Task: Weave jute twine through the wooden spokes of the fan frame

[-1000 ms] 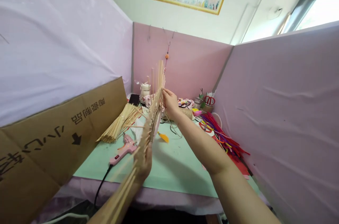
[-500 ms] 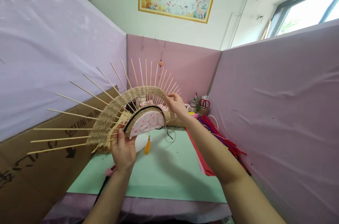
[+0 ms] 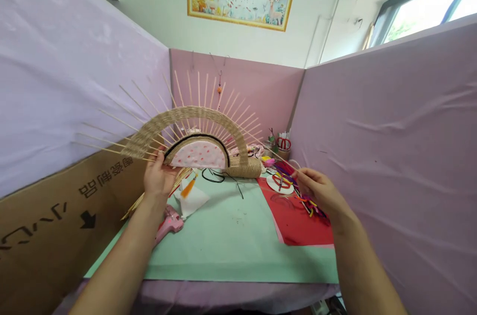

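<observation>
My left hand point(image 3: 158, 176) is closed on the lower left end of a half-round fan point(image 3: 179, 115), raised above the table. Thin wooden sticks fan out through its woven straw band. At its centre is a pale half-disc point(image 3: 199, 155) with pink spots, edged in black. Away to the right, my right hand point(image 3: 321, 192) pinches a thin straw-coloured strand point(image 3: 274, 152), pulled taut from the fan's right side. A roll of straw cord point(image 3: 248, 168) lies behind the fan's lower right end.
On the green tabletop point(image 3: 223, 250) are a pink glue gun point(image 3: 172, 219), a white scrap point(image 3: 197, 201) and an orange tassel point(image 3: 189, 187). A red sheet point(image 3: 301, 225) with colourful fuzzy stems lies right. Cardboard point(image 3: 104, 205) stands left; red-handled scissors point(image 3: 283, 143) stand in a holder behind.
My right hand has left the fan's band and moved right and down, drawing the strand out. The fan has tilted and shifted slightly, still in my left hand. The view has shifted a little.
</observation>
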Demonstrator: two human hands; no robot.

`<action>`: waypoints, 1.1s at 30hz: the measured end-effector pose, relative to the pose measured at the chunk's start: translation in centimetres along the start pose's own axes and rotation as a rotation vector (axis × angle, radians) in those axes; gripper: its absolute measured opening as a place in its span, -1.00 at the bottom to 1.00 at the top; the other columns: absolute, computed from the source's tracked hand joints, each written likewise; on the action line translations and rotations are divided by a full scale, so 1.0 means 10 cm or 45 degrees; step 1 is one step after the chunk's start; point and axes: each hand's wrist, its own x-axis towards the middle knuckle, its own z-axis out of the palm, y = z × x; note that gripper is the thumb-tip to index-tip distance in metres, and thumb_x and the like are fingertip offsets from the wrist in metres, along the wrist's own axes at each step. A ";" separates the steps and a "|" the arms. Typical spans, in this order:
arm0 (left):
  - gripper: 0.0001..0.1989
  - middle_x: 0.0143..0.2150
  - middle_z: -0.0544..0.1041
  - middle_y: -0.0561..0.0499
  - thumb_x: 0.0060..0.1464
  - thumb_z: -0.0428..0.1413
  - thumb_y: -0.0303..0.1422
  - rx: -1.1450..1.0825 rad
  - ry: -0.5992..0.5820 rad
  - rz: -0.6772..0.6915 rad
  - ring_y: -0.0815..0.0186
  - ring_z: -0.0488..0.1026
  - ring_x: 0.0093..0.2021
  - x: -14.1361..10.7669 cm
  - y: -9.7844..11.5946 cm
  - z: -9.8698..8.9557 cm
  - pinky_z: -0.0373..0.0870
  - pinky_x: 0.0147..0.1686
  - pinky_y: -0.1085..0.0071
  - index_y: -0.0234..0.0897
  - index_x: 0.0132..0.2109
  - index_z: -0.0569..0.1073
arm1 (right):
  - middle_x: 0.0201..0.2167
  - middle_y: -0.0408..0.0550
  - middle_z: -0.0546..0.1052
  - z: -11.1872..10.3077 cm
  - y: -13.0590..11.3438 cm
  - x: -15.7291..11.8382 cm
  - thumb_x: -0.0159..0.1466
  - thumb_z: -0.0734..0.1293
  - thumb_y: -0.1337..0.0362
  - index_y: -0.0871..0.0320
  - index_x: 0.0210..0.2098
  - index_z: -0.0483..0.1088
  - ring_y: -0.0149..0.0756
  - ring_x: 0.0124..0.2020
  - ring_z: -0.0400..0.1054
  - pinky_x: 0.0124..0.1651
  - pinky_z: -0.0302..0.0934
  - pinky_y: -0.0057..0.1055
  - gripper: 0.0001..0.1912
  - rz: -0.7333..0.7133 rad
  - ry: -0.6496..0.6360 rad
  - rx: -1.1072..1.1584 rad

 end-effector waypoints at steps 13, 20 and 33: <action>-0.86 -0.41 0.58 0.02 0.21 0.04 -0.52 -0.051 -0.001 -0.294 0.35 0.55 -0.37 0.44 -0.59 0.45 0.52 -0.16 0.28 -0.33 -0.32 0.44 | -0.55 -0.01 0.43 -0.83 0.01 -1.17 0.09 0.41 -0.15 0.08 -0.34 0.57 -0.28 -0.53 0.24 -0.44 0.19 -0.32 -0.58 0.138 -0.008 -0.418; -0.77 -0.46 0.54 0.05 0.24 -0.04 -0.56 -0.011 -0.066 -0.202 0.38 0.54 -0.40 0.71 -0.36 0.65 0.53 -0.18 0.32 -0.34 -0.37 0.40 | -0.62 -0.10 0.41 -1.06 0.39 -1.16 -0.08 0.53 -0.10 0.09 -0.51 0.51 -0.37 -0.58 0.23 -0.48 0.19 -0.38 -0.60 -0.016 0.367 -0.054; -0.76 -0.42 0.59 -0.08 0.25 -0.05 -0.52 0.112 0.041 -0.689 0.27 0.57 -0.45 0.82 -0.36 0.37 0.60 -0.24 0.29 -0.42 -0.06 0.48 | -0.60 -0.04 0.47 -0.98 0.55 -0.95 -0.02 0.47 -0.15 0.13 -0.57 0.45 -0.25 -0.50 0.33 -0.37 0.24 -0.25 -0.56 0.190 0.240 -0.131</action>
